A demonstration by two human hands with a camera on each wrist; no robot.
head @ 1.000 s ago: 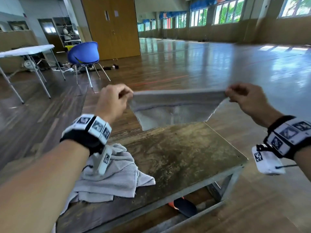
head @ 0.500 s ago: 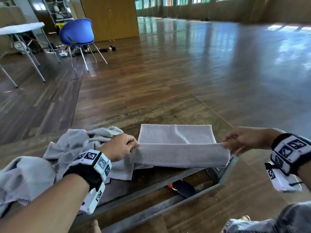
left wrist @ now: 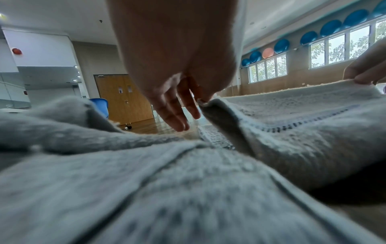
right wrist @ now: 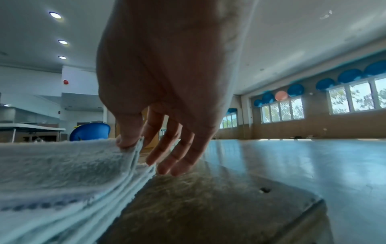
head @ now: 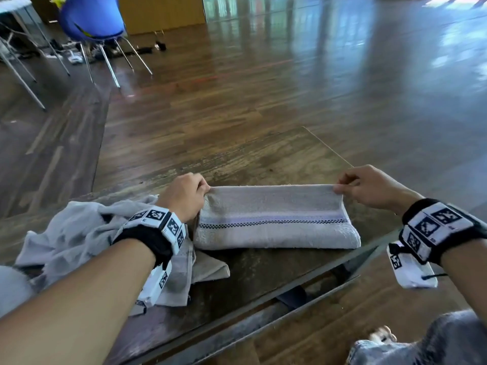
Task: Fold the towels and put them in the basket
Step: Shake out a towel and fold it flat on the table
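Worn, stained wood forms the surface (head: 263,164) that carries a folded grey towel (head: 274,225) with a dark checked stripe. The left hand (head: 184,196) pinches the towel's far left corner between thumb and forefinger, its other fingers (left wrist: 175,113) hanging loose. The right hand (head: 369,185) pinches the far right corner the same way, three fingers (right wrist: 173,158) spread beside the towel's layered edge. Left of the folded towel, touching it, lies a crumpled heap of towels (head: 73,233). Beyond the folded towel, well apart, stands a blue chair (head: 92,19).
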